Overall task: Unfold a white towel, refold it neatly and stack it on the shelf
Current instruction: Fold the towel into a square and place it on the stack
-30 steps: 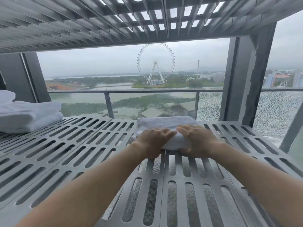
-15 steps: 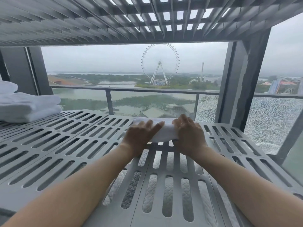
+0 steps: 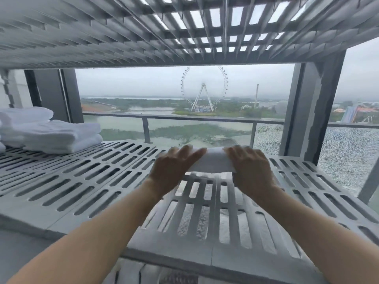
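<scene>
1. On the slotted shelf (image 3: 82,181), near its far edge, one folded white towel (image 3: 213,160) lies flat under two hands.
2. Left hand (image 3: 174,171): fingers straight and slightly spread, resting flat on the towel's left end.
3. Right hand (image 3: 250,171): fingers together over the towel's right end. The thumb is hidden, so pressing or pinching cannot be told.
4. One stack (image 3: 57,136) of folded white towels sits at the shelf's left end, well apart. Its count is unclear.
5. One upper shelf (image 3: 102,27), also slotted, runs overhead.
6. One Ferris wheel (image 3: 204,89) shows beyond the railing (image 3: 184,118).
</scene>
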Demonstrator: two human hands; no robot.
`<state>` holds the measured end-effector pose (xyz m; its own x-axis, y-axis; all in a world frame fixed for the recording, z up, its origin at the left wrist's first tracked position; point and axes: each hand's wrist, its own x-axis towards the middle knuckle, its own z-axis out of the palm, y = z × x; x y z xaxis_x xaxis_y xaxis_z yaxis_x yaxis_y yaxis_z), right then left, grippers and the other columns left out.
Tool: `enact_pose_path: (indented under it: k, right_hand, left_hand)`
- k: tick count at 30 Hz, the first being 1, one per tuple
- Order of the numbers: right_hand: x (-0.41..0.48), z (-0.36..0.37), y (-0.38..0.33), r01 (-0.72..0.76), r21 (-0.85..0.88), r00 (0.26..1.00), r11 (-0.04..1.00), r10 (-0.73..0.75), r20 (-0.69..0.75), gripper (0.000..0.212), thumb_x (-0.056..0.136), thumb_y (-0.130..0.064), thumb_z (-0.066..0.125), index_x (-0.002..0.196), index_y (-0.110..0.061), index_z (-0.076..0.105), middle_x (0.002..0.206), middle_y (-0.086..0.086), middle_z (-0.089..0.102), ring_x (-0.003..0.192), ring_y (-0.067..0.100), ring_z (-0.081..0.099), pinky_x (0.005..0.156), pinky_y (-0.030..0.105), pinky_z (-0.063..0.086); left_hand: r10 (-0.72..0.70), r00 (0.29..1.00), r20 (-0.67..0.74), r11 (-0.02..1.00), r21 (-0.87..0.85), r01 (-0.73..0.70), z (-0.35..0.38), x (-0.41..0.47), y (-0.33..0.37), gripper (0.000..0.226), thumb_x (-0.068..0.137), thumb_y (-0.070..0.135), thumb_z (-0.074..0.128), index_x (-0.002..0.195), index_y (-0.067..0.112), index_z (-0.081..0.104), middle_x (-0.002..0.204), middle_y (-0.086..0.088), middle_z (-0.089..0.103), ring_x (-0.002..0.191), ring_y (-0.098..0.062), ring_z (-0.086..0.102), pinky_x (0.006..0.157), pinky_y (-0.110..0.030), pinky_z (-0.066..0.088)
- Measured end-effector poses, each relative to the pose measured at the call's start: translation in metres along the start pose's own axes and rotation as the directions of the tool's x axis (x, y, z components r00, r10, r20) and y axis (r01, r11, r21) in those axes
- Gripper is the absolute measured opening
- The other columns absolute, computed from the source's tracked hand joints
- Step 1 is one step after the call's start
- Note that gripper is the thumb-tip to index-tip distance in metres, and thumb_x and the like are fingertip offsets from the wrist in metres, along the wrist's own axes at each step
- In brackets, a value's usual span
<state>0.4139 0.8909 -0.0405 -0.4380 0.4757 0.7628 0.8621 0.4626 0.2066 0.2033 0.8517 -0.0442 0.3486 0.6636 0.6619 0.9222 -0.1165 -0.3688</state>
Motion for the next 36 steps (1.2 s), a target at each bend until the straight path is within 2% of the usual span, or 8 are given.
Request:
enact_pose_path:
  k: [2,7,15,21,24,27,31,36]
  right_hand:
    - [0.006,-0.008,-0.023,0.001,0.029,0.998,1.0,0.001,-0.059,0.057,0.044,0.002,0.074,0.098,-0.009,0.063,0.086,0.009,0.068,0.071,0.032,0.064,0.062,0.039,0.053]
    - [0.024,-0.024,-0.099,0.047,0.097,0.987,0.994,-0.031,-0.16,0.058,0.044,-0.001,0.074,0.1,-0.01,0.062,0.09,0.009,0.067,0.074,0.032,0.063,0.064,0.038,0.052]
    - [0.049,-0.043,-0.251,0.172,0.27,0.963,0.947,-0.105,-0.247,0.051,0.051,0.0,0.067,0.101,-0.009,0.062,0.096,0.009,0.065,0.081,0.032,0.062,0.068,0.038,0.049]
    - [0.066,-0.032,-0.339,0.237,0.337,0.95,0.911,-0.145,-0.277,0.053,0.046,-0.004,0.071,0.098,-0.01,0.063,0.096,0.008,0.065,0.083,0.032,0.063,0.071,0.039,0.049]
    - [0.07,-0.017,-0.356,0.245,0.342,0.955,0.907,-0.164,-0.248,0.05,0.045,-0.004,0.071,0.093,-0.012,0.061,0.091,0.006,0.063,0.08,0.032,0.062,0.069,0.039,0.049]
    - [0.075,-0.003,-0.356,0.222,0.348,0.964,0.911,-0.151,-0.22,0.051,0.043,-0.005,0.071,0.092,-0.014,0.059,0.089,0.005,0.062,0.079,0.031,0.062,0.068,0.039,0.05]
    - [0.093,0.009,-0.353,0.222,0.334,0.962,0.916,-0.15,-0.23,0.05,0.047,-0.007,0.071,0.095,-0.013,0.058,0.09,0.006,0.062,0.078,0.031,0.062,0.066,0.039,0.049]
    - [0.13,0.026,-0.36,0.239,0.33,0.95,0.913,-0.15,-0.275,0.046,0.051,-0.006,0.071,0.095,-0.013,0.06,0.087,0.005,0.064,0.074,0.03,0.062,0.063,0.036,0.049]
  left_hand:
    - [0.015,0.999,-0.051,0.999,0.033,-0.013,-0.016,-0.015,-0.021,0.07,0.078,0.006,0.065,0.129,0.03,0.023,0.112,-0.008,0.063,0.079,-0.031,0.064,0.054,-0.039,0.055]
    - [0.029,0.989,-0.143,0.991,0.135,-0.009,-0.06,-0.068,-0.08,0.068,0.066,0.006,0.075,0.123,0.023,0.043,0.099,-0.005,0.068,0.07,-0.028,0.064,0.052,-0.035,0.052]
    - [-0.048,0.998,-0.028,0.967,0.247,0.053,-0.12,-0.183,-0.187,0.07,0.071,0.001,0.066,0.127,0.021,0.03,0.115,-0.007,0.061,0.088,-0.031,0.06,0.068,-0.043,0.05]
    - [-0.149,0.988,0.027,0.941,0.312,0.134,-0.135,-0.251,-0.24,0.075,0.064,0.005,0.069,0.125,0.023,0.028,0.113,-0.002,0.061,0.09,-0.028,0.06,0.07,-0.038,0.05]
    - [-0.229,0.967,0.112,0.953,0.23,0.199,-0.126,-0.265,-0.245,0.072,0.07,0.012,0.067,0.124,0.028,0.022,0.117,-0.001,0.057,0.099,-0.027,0.057,0.077,-0.039,0.044]
    - [-0.265,0.953,0.143,0.946,0.23,0.229,-0.112,-0.259,-0.244,0.072,0.07,0.029,0.072,0.121,0.028,0.021,0.113,-0.002,0.055,0.092,-0.026,0.056,0.074,-0.038,0.042]
    - [-0.253,0.963,0.091,0.93,0.296,0.217,-0.103,-0.238,-0.263,0.058,0.075,0.006,0.056,0.126,0.024,0.034,0.103,-0.001,0.059,0.082,-0.025,0.06,0.06,-0.033,0.04]
    - [-0.208,0.976,0.063,0.942,0.282,0.183,-0.091,-0.216,-0.307,0.064,0.067,-0.003,0.063,0.124,0.02,0.046,0.093,-0.003,0.062,0.072,-0.025,0.062,0.057,-0.033,0.044]
